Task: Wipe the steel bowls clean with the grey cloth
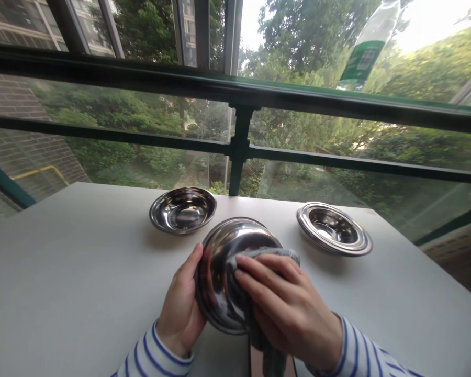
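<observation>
My left hand (182, 306) grips the rim of a shiny steel bowl (223, 251), held tilted with its outer side facing me above the white table (63, 272). Against the bowl's outer surface my right hand (288, 306) presses a grey cloth (259, 293), fingers curled over it. Part of the cloth hangs below my hand. Both sleeves are white with blue stripes.
Two more steel bowls stand upright on the table: one (182, 209) at the back centre-left, another (333, 228) at the back right. A green metal railing (239, 141) with glass runs behind the table. A plastic bottle (367, 50) stands on the rail at the upper right.
</observation>
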Demonstrator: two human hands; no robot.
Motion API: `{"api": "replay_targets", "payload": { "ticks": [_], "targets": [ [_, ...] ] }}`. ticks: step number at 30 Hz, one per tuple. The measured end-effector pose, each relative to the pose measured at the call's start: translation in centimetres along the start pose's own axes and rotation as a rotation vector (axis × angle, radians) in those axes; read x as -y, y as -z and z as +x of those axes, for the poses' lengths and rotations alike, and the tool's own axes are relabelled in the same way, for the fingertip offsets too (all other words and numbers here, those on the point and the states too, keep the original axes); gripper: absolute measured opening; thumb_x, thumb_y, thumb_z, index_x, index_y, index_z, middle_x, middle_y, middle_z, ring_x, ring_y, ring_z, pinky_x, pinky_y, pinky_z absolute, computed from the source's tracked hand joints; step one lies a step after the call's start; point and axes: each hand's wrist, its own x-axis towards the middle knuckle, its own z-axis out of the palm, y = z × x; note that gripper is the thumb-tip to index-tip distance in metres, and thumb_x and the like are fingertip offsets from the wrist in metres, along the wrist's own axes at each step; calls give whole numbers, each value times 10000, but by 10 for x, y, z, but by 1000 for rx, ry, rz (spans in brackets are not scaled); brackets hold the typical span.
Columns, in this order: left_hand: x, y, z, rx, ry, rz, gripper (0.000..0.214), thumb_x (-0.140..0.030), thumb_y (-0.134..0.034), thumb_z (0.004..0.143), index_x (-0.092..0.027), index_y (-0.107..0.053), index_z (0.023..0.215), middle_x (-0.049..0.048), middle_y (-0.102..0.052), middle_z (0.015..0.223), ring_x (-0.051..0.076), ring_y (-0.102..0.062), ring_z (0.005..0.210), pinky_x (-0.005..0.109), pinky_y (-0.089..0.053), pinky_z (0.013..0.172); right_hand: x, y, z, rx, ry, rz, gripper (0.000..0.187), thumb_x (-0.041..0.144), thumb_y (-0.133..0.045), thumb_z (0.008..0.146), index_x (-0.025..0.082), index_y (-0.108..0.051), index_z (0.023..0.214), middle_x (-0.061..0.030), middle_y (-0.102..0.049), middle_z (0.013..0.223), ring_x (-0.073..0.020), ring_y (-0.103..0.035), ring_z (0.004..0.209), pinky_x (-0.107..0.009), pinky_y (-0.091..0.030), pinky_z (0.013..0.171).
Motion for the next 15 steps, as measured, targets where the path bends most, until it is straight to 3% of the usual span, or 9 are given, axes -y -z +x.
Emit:
{"api": "replay_targets", "payload": {
  "ticks": [3,8,13,15],
  "targets": [
    [1,-1,-2,-27,-19,8,290,-231,-554,828,-94,-634,1071,108,-727,921,244,-679,859,349,-539,788,0,0,1,-7,-74,-19,337,107,-444,838,62,-570,1148,-145,-571,1229,-259,-485,1056,-423,-477,843],
    [3,0,-4,63,4,-18,284,-228,-566,818,-95,-640,1058,102,-722,946,239,-675,867,332,-535,789,4,1,5,84,132,96,277,176,-448,869,137,-614,1088,-60,-620,1175,-199,-526,960,-334,-485,773],
    [4,-2,-4,-18,-5,28,277,-218,-583,806,-90,-643,1044,108,-728,904,243,-679,850,336,-540,767,-8,-1,0,31,-125,-18,379,121,-444,847,90,-533,1214,-120,-512,1304,-276,-440,1095,-446,-431,876],
    [4,-2,-4,-19,1,26,272,-224,-581,807,-90,-644,1035,108,-728,901,244,-678,848,339,-540,764,-8,-1,0,61,-83,11,369,126,-455,839,95,-548,1195,-106,-525,1293,-273,-445,1081,-438,-433,866]
  ]
}}
